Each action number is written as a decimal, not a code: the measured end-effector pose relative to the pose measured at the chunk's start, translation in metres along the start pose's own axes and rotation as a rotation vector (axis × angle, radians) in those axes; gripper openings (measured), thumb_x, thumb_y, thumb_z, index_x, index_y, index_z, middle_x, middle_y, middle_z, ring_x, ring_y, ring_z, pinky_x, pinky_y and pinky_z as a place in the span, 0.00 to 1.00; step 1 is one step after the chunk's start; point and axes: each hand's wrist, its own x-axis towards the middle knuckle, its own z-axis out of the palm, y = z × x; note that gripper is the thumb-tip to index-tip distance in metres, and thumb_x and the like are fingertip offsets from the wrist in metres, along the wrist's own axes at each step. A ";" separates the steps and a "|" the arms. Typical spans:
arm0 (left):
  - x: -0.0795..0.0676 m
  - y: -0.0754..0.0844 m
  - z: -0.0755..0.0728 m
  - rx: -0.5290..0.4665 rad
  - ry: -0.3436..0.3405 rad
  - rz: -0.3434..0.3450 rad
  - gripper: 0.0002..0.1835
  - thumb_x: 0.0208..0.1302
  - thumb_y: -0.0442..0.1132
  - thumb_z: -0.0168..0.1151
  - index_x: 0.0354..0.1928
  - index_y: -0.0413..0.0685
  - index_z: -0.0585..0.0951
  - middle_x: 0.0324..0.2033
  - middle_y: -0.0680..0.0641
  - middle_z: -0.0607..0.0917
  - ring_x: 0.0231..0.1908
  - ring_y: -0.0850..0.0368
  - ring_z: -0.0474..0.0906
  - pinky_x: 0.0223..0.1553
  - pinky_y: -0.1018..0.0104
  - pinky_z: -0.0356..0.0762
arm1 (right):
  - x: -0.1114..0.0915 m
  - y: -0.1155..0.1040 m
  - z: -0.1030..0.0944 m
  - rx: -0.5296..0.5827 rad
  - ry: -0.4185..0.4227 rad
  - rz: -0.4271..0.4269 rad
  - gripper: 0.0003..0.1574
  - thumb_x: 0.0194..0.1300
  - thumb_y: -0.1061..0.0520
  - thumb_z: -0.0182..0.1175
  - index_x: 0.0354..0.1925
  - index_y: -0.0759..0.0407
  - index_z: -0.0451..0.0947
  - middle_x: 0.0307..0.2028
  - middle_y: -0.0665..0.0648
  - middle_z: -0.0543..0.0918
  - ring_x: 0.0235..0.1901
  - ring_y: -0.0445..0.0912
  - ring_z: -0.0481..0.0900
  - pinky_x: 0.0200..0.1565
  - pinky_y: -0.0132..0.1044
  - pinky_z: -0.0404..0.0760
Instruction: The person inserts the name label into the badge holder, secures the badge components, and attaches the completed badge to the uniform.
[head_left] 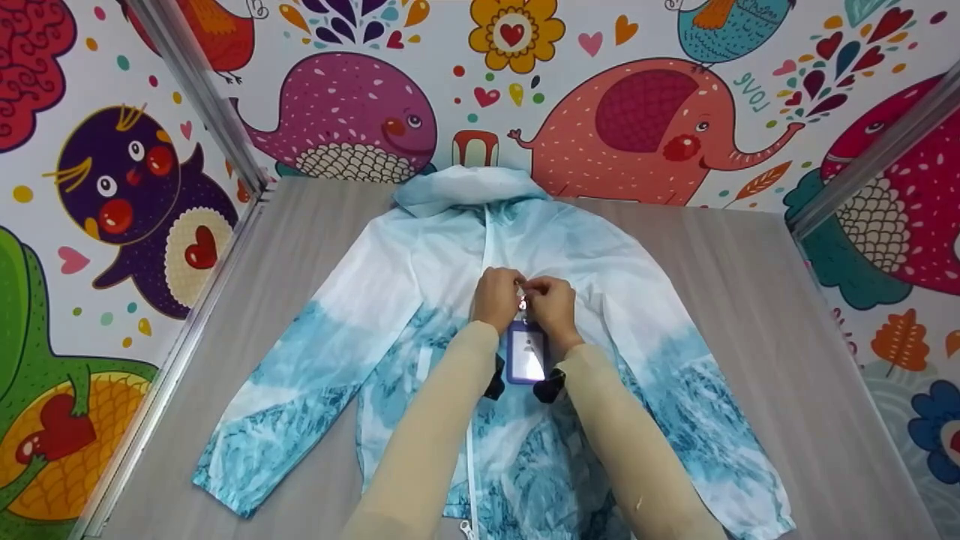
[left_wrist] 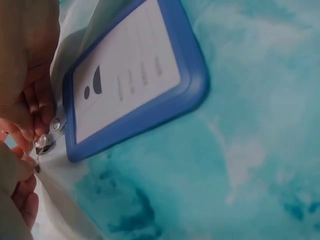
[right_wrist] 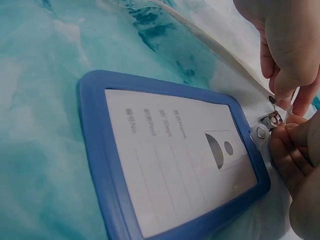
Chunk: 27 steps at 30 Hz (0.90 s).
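A blue-framed ID badge holder (head_left: 514, 352) with a white card lies on the front of a white and teal hooded jacket (head_left: 420, 255). A small metal badge clip (right_wrist: 271, 120) joins its top by a clear snap strap (right_wrist: 261, 132). My right hand (head_left: 553, 304) pinches the clip between thumb and fingers. My left hand (head_left: 496, 296) meets it from the other side, its fingertips pinching a thin metal part of the clip. In the left wrist view the badge holder (left_wrist: 195, 82) is close. Fingers partly hide the clip's far end.
The jacket is spread on a grey wood-grain table (head_left: 300, 225), hood to the back, both sleeves out. Its zipper pull (head_left: 466, 529) is at the front edge. Metal rails (head_left: 195, 97) and cartoon-printed panels (head_left: 600, 45) bound the table. Black wrist straps (head_left: 550, 386) sit under the sleeves.
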 end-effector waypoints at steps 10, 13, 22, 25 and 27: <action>-0.001 0.002 0.003 -0.034 -0.020 -0.031 0.12 0.64 0.27 0.58 0.42 0.45 0.89 0.37 0.44 0.89 0.42 0.47 0.82 0.46 0.58 0.82 | -0.003 -0.005 0.003 0.010 0.008 0.012 0.08 0.58 0.70 0.61 0.31 0.66 0.87 0.29 0.63 0.88 0.27 0.45 0.79 0.31 0.30 0.75; -0.001 0.003 0.003 -0.026 -0.026 -0.015 0.12 0.65 0.28 0.58 0.43 0.44 0.88 0.37 0.44 0.89 0.42 0.47 0.83 0.46 0.57 0.82 | -0.003 -0.006 0.003 0.007 0.014 0.017 0.09 0.57 0.71 0.60 0.31 0.66 0.87 0.29 0.63 0.87 0.27 0.46 0.80 0.31 0.30 0.74; -0.001 0.002 -0.001 0.048 -0.028 -0.033 0.12 0.71 0.35 0.56 0.47 0.49 0.88 0.41 0.47 0.89 0.42 0.47 0.83 0.46 0.55 0.82 | -0.002 -0.004 0.004 0.110 -0.006 0.111 0.05 0.60 0.69 0.62 0.34 0.66 0.85 0.26 0.58 0.84 0.23 0.40 0.76 0.26 0.28 0.74; -0.001 0.002 -0.004 0.056 -0.052 -0.048 0.12 0.72 0.37 0.55 0.48 0.50 0.87 0.44 0.47 0.89 0.43 0.47 0.82 0.47 0.55 0.82 | -0.002 -0.003 0.003 0.154 -0.013 0.127 0.04 0.60 0.69 0.63 0.35 0.67 0.84 0.25 0.56 0.83 0.21 0.38 0.74 0.24 0.28 0.73; -0.001 0.001 -0.005 0.060 -0.063 -0.056 0.12 0.72 0.38 0.55 0.49 0.51 0.87 0.44 0.47 0.88 0.44 0.46 0.82 0.48 0.54 0.82 | -0.002 -0.002 0.002 0.181 -0.029 0.123 0.05 0.58 0.70 0.63 0.36 0.68 0.83 0.25 0.56 0.84 0.21 0.37 0.75 0.24 0.27 0.73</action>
